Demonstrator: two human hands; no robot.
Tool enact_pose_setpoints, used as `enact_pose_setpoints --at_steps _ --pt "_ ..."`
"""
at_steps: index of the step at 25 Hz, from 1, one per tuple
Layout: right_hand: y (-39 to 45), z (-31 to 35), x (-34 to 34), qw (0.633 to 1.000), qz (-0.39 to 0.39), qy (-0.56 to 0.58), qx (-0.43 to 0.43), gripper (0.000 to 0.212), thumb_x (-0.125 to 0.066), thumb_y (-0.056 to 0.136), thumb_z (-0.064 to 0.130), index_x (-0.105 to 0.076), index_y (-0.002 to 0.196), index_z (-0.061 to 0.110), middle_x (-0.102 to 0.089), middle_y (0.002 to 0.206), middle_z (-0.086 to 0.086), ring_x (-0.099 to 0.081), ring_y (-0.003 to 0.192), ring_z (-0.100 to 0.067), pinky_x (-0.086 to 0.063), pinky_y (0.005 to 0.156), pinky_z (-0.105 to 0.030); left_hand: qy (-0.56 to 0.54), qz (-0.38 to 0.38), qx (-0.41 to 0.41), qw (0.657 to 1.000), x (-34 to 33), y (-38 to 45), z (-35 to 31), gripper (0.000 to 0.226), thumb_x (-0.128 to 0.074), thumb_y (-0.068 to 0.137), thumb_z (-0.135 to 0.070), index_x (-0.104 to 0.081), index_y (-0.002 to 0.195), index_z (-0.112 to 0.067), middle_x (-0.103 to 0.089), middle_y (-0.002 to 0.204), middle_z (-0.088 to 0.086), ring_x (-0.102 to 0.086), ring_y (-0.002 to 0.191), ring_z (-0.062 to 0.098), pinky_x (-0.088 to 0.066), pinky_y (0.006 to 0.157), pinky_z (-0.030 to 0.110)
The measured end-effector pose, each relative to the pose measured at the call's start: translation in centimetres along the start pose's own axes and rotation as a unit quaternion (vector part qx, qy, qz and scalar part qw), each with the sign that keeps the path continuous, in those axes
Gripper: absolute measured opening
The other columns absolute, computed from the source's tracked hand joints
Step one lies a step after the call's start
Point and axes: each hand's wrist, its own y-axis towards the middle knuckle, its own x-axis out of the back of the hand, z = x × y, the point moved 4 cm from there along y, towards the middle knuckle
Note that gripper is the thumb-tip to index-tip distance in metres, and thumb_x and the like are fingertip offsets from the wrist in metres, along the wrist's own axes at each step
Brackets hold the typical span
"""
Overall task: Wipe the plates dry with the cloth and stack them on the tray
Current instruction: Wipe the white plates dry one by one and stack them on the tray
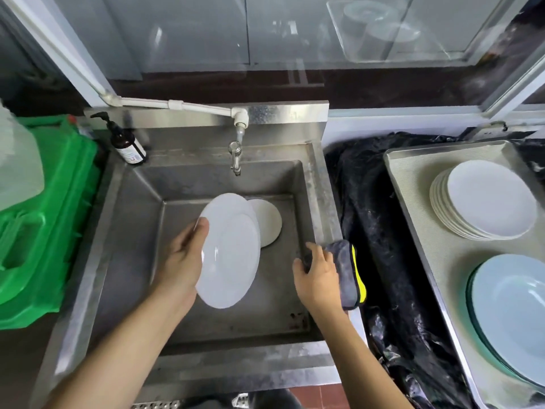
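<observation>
The step in hand looks to be fetching the cloth to a wet plate, so the sensible course is to bring the grey and yellow cloth (pixel 349 276) across over the steel sink (pixel 321 196) and wipe both faces while the plate is held tilted (drips then fall into the basin); the left hand (pixel 184 261) grips a white oval plate (pixel 233 255) by its rim, thumb curled over the edge, above more plates (pixel 267 222) in the sink; the right hand (pixel 318 276) rests on the cloth at the sink's edge, fingers loosely curved over it; the stack of white plates (pixel 486 202) waits on the tray (pixel 413 184) at the right.
</observation>
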Motion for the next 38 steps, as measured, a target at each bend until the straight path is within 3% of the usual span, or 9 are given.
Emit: enact_pose_setpoints --at_steps 4,8,14,18,22,24,29,34,38 --pt "-0.7 8.9 2.2 0.956 0.024 0.289 0.049 0.030 -0.057 0.099 0.045 -0.069 0.117 0.024 -0.075 0.100 0.004 -0.073 0.086 -0.012 -0.059 0.085 -0.043 0.135 0.055 -0.180 0.973 -0.5 -1.4 -1.6 0.021 -0.050 0.102 -0.045 -0.068 0.092 -0.053 -0.071 0.090 -0.018 -0.058 0.083 -0.007 -0.046 0.079 0.019" --pt "-0.8 12.6 4.1 0.942 0.091 0.323 0.001 0.058 -0.055 0.072 0.079 -0.072 0.084 0.025 -0.077 0.075 0.004 -0.076 0.069 -0.014 -0.062 0.069 -0.040 0.309 0.179 -0.285 0.890 -1.7 -3.6 -1.6 0.033 -0.034 0.103 -0.056 -0.050 0.131 -0.061 -0.070 0.116 -0.014 -0.064 0.103 -0.002 -0.052 0.091 0.028" --pt "-0.7 10.7 3.6 0.969 0.090 0.227 -0.030 0.020 -0.065 0.089 0.013 -0.074 0.076 0.000 -0.076 0.073 -0.018 -0.076 0.080 -0.039 -0.061 0.081 -0.058 0.451 0.198 -0.346 0.799 -1.3 -5.0 -0.8 0.045 -0.040 0.101 -0.049 -0.035 0.145 -0.058 -0.058 0.138 -0.022 -0.055 0.124 0.003 -0.052 0.096 0.035" --pt "-1.5 9.6 2.4 0.965 0.067 0.252 -0.035 0.017 -0.061 0.087 0.003 -0.075 0.078 0.000 -0.071 0.068 -0.018 -0.070 0.066 -0.034 -0.064 0.065 -0.042 0.511 0.216 -0.320 0.768 -0.5 -5.0 0.9 0.052 -0.051 0.095 -0.057 -0.035 0.145 -0.058 -0.043 0.151 -0.024 -0.039 0.138 0.001 -0.047 0.103 0.034" --pt "-2.7 8.9 1.8 0.954 0.039 0.293 -0.047 0.022 -0.060 0.089 0.001 -0.074 0.072 0.005 -0.062 0.063 -0.005 -0.054 0.065 -0.022 -0.047 0.060 -0.035 0.457 0.238 -0.318 0.796 1.6 -4.4 0.1 0.048 -0.049 0.090 -0.066 -0.059 0.131 -0.044 -0.052 0.135 -0.029 -0.044 0.126 -0.006 -0.041 0.101 0.022" --pt "-3.3 8.9 1.9 0.946 0.026 0.318 -0.059 0.033 -0.062 0.090 0.004 -0.076 0.065 0.018 -0.063 0.059 0.004 -0.055 0.066 -0.020 -0.047 0.063 -0.036 0.424 0.174 -0.332 0.825 3.6 -3.6 -0.8 0.035 -0.056 0.095 -0.048 -0.065 0.126 -0.036 -0.058 0.130 -0.022 -0.048 0.122 0.003 -0.036 0.098 0.016" --pt "-4.8 9.2 1.7 0.930 0.006 0.361 -0.071 0.036 -0.065 0.091 0.009 -0.080 0.070 0.033 -0.070 0.068 0.001 -0.061 0.075 -0.023 -0.053 0.073 -0.040 0.378 0.005 -0.305 0.874 8.2 -1.0 -3.3 0.037 -0.063 0.094 -0.016 -0.064 0.131 -0.020 -0.065 0.126 0.004 -0.058 0.117 0.028 -0.046 0.100 0.041" --pt "-6.9 8.9 1.8 0.917 -0.022 0.389 -0.085 0.022 -0.064 0.095 0.010 -0.081 0.085 0.021 -0.075 0.081 -0.004 -0.063 0.082 -0.024 -0.054 0.080 -0.044 0.267 0.075 -0.170 0.946 9.3 1.1 -2.6 0.037 -0.061 0.097 -0.022 -0.058 0.133 -0.025 -0.067 0.116 -0.004 -0.066 0.094 0.007 -0.044 0.078 0.026" --pt "-8.3 8.3 3.0 0.907 -0.046 0.405 -0.108 0.012 -0.064 0.097 0.009 -0.075 0.099 0.014 -0.075 0.089 -0.009 -0.066 0.077 -0.020 -0.056 0.072 -0.038 0.283 0.110 -0.124 0.945 8.1 1.6 -2.3 0.041 -0.064 0.094 -0.031 -0.057 0.134 -0.025 -0.069 0.124 0.004 -0.065 0.108 0.018 -0.049 0.095 0.036"
